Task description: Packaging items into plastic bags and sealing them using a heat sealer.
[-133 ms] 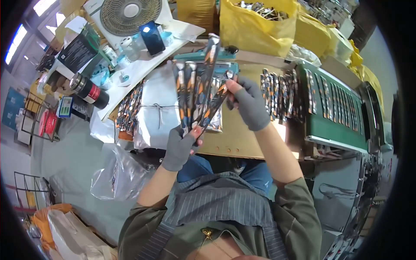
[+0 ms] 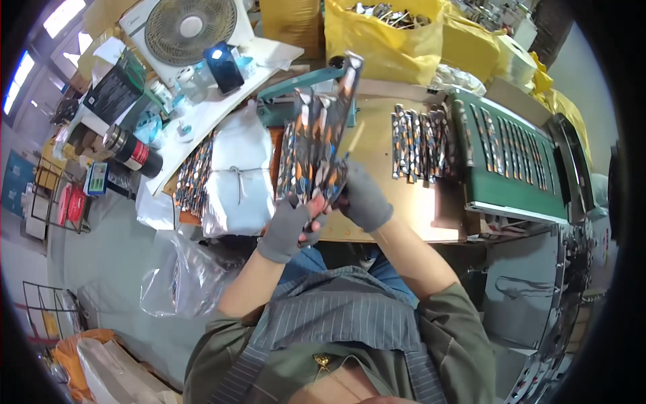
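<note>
Several slim packets [image 2: 320, 128], black with orange, white and blue pattern, stand fanned upward in front of me, one reaching higher than the others. My left hand [image 2: 288, 227], in a grey fingerless glove, is closed round their lower ends. My right hand [image 2: 365, 198], gloved alike, is closed at the right side of the same bunch, its fingertips partly hidden behind the packets. What the packets contain cannot be made out. Behind the bunch, more of these packets [image 2: 286, 165] lie on the table, partly covered by it.
A row of like packets [image 2: 420, 145] lies on the brown tabletop [image 2: 377, 161], beside a green board [image 2: 515, 185] carrying more. Clear plastic sleeves [image 2: 239, 182] tied with string lie left. Behind stand a teal tool [image 2: 296, 87], a yellow bag of metal utensils [image 2: 383, 50] and a fan [image 2: 190, 27].
My right hand has come down and left from the top of a tilted packet to the bunch's lower part. That packet no longer leans out to the right. The view has shifted slightly.
</note>
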Available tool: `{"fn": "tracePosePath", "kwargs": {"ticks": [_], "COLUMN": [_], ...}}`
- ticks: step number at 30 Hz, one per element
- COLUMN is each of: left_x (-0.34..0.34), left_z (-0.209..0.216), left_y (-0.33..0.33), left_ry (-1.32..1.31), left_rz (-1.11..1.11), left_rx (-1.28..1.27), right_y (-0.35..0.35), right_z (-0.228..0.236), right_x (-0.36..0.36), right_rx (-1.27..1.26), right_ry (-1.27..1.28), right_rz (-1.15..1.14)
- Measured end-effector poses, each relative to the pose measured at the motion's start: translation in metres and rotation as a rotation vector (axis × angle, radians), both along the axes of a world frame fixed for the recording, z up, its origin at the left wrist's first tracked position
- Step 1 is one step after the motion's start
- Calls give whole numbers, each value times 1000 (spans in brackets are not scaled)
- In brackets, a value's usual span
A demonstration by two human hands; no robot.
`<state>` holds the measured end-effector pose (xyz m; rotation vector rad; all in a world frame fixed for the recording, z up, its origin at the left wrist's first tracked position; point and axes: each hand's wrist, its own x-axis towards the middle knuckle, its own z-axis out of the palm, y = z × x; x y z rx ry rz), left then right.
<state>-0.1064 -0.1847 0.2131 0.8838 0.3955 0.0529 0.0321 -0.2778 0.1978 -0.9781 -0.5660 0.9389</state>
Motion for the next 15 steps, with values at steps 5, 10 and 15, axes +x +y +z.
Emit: {"fn": "tracePosePath", "kwargs": {"ticks": [5, 10, 15], "left_x": [-6, -6, -12], "left_z": [-3, 11, 8], "left_y": [-10, -23, -26], "left_ry": [-60, 45, 133], "left_rz": [-61, -16, -57], "left_rx": [-80, 166, 467], "right_y": [-40, -44, -56], "right_z": [57, 74, 109], "right_x": [26, 64, 91], "right_rx": [-251, 27, -308], "right_ry": [-396, -842, -786], "right_rz": [-207, -580, -544]}}
